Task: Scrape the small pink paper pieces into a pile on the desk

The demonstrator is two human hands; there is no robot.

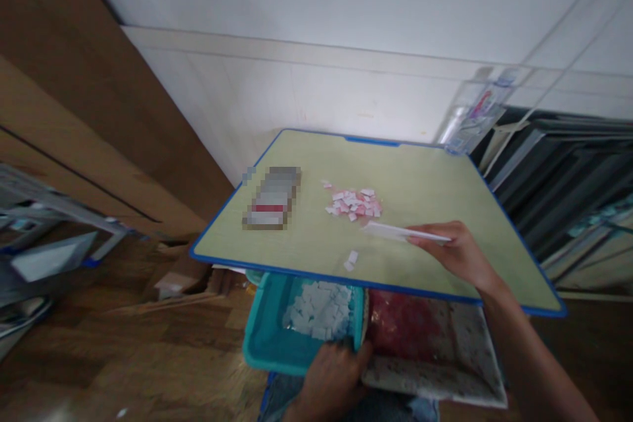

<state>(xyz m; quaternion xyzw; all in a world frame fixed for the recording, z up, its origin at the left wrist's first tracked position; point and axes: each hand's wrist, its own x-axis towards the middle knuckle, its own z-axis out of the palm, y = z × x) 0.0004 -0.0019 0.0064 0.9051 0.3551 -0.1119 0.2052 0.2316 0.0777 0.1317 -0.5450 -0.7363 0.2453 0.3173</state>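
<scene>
My right hand (452,250) is closed on one end of a thin, flat white strip (390,231), seen nearly edge-on above the table. The strip's other end points left, close to a pile of small white pieces (353,203) with pink-red stain among them. Two more white pieces (351,259) lie nearer the table's front edge. Low in front, my left hand (336,369) is closed at the right wall of a teal basin (277,359), where it meets a stained tray (435,372). Its fingertips are partly hidden. Many white pieces (321,308) fill part of the basin.
The pale green folding table (420,178) has a blue rim. A blurred-out phone-shaped object (271,198) lies on its left. A clear plastic bottle (477,112) stands at the back right corner, near dark stacked panels (568,165). Cardboard (188,270) lies on the floor.
</scene>
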